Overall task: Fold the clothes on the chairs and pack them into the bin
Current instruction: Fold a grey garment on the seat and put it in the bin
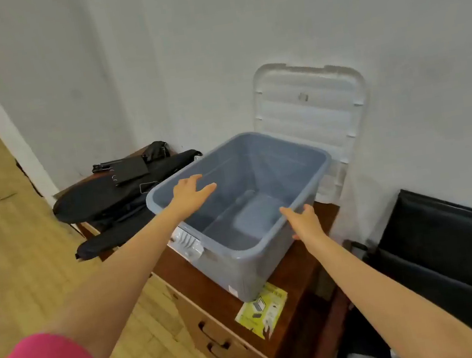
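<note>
Grey-blue plastic bin (262, 205) sits empty on a wooden cabinet (215, 297), its lid (309, 107) propped behind it against the wall. Both hands reach for its 2 long rims, fingers straight: left hand (189, 193) over the far-left rim, right hand (306, 223) touching the near-right rim, likely to lift it. Black bags (104, 197) crowd the bin's left; above is open room.

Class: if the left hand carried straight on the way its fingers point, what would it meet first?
Probably the far wall of the grey bin: the left hand points across its open top. Depth is uncertain.
</note>
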Motion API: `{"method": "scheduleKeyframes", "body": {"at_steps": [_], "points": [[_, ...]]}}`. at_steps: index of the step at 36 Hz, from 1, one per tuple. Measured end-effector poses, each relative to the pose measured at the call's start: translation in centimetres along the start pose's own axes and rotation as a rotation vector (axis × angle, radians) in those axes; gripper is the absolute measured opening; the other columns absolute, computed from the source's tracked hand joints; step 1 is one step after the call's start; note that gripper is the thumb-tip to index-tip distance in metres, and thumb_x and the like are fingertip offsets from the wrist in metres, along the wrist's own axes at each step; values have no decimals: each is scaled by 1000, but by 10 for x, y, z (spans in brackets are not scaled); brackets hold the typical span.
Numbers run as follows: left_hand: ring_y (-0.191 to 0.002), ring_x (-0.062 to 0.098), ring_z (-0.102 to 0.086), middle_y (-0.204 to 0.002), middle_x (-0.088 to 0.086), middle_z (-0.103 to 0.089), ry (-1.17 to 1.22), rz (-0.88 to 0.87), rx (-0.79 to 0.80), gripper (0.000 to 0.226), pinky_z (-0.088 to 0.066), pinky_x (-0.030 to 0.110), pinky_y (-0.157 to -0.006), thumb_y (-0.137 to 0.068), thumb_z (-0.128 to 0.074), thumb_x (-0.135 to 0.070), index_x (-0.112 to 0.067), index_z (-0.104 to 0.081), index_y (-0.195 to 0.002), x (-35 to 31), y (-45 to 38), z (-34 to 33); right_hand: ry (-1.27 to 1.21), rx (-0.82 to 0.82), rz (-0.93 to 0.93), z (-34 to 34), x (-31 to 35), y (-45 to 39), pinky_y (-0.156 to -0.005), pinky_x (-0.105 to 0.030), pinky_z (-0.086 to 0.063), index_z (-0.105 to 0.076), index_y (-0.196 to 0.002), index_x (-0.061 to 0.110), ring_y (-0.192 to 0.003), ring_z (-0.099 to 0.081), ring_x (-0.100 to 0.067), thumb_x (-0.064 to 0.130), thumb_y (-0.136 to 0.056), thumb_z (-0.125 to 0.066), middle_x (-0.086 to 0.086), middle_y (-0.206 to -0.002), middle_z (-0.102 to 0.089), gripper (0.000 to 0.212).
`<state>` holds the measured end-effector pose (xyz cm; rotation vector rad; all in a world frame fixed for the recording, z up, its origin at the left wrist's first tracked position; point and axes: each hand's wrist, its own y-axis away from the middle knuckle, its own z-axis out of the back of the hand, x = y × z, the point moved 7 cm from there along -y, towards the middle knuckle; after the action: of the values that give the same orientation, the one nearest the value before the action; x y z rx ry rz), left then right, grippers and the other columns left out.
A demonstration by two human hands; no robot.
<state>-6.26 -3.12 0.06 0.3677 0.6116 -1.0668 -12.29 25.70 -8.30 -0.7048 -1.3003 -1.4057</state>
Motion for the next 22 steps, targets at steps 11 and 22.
{"method": "scheduleKeyframes", "body": {"at_steps": [11, 22], "points": [[-144, 38, -18, -158, 18, -19, -263, 39, 155, 92, -22, 51, -116, -89, -53, -61, -14, -9, -155, 66, -117, 21, -29, -401, -123, -19, 12, -20, -80, -37, -48, -34, -138, 1, -96, -56, -32, 13, -92, -50, -16, -121, -56, 51], [-81, 28, -58, -97, 17, -66, -139, -51, 248, 38, -41, 34, -69, -89, -61, -36, 1, -64, -101, 88, -161, 16, -124, -487, -135, -16, 7, -13, -79, -39, -54, -57, -118, 3, -93, -63, -33, 9, -88, -61, -14, -105, -64, 30]]}}
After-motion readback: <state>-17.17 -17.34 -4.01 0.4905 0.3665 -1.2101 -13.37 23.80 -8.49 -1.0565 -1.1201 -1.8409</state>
